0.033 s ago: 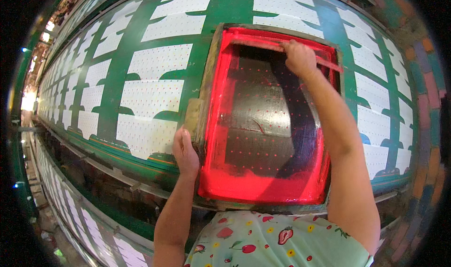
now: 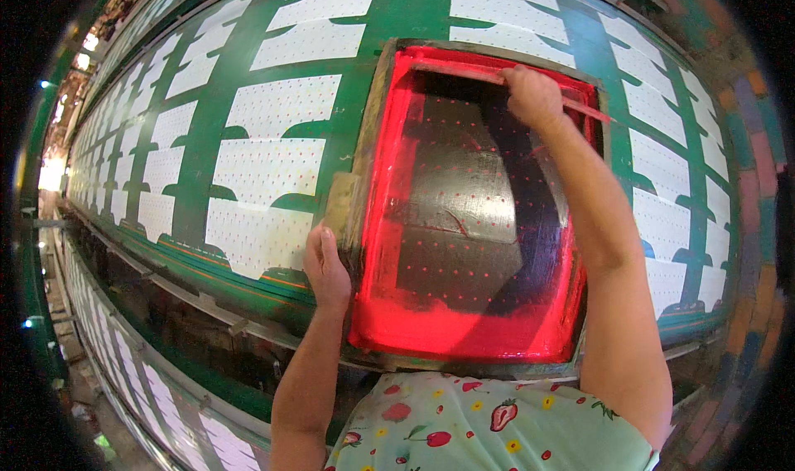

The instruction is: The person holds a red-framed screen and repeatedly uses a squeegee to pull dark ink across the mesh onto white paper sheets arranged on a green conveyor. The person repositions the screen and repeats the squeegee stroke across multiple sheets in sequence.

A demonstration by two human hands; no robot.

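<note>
A screen printing frame (image 2: 374,140) lies on the green table, its dark mesh (image 2: 455,189) dotted with small red marks and bordered with wet red ink (image 2: 414,330). My right hand (image 2: 532,96) is closed on a squeegee (image 2: 586,111), a long red-smeared blade that lies across the far end inside the frame. At the frame's left side, my left hand (image 2: 327,265) is closed at the near end of a worn wooden block (image 2: 342,199) fixed to the frame. The fingers under this hand are partly hidden.
White cut fabric pieces (image 2: 269,164) with small dots lie in rows on the green table (image 2: 195,164), on both sides of the frame. A lower rail (image 2: 190,301) runs along the near edge. Another table with white pieces (image 2: 157,396) stands at lower left. Brick paving (image 2: 749,222) borders the right.
My right hand and the squeegee have shifted very slightly to the right at the far end of the frame. My left hand stays beside the wooden block.
</note>
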